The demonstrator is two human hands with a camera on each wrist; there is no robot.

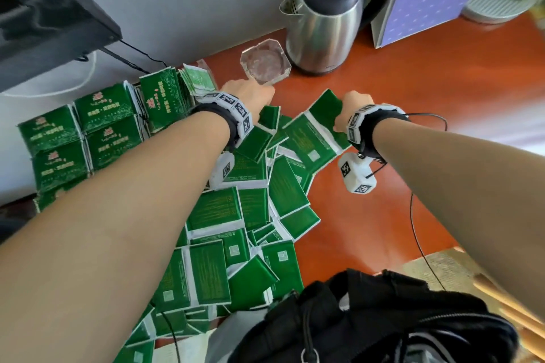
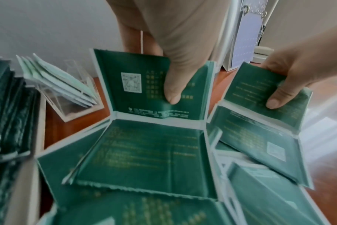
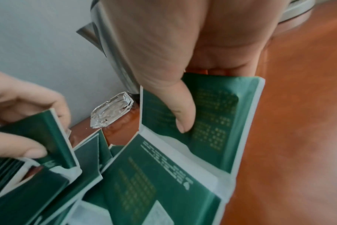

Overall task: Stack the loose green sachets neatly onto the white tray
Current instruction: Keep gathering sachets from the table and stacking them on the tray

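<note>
Nearest the person, a black bag (image 1: 368, 318) sits at the bench (image 1: 413, 127) edge, and just beyond it the loose green sachets (image 1: 224, 233) sprawl in an overlapping heap across the red-brown surface. Many are joined in strips along white seams, so they fold like hinges.

Further out, both hands work the far end of the heap. The left hand (image 2: 175, 60) pinches one sachet (image 2: 137, 82) with its thumb across the printed face, lifting it upright from the strip. The right hand (image 3: 175, 76) grips another sachet (image 3: 217, 121) the same way, thumb on front and fingers behind.

These packets look light, thin and limp, with a slick foil-like skin. They will likely slide off one another, so taking hold at a stiff sealed edge, or squaring several together between thumb and fingers, seems wisest.

To the left, stacked sachets (image 1: 88, 132) stand in neat blocks, presumably on the white tray, though the tray itself is hidden beneath them. Beyond the hands sit a clear glass ashtray (image 1: 265, 63) and a steel kettle (image 1: 327, 18) against the wall.
</note>
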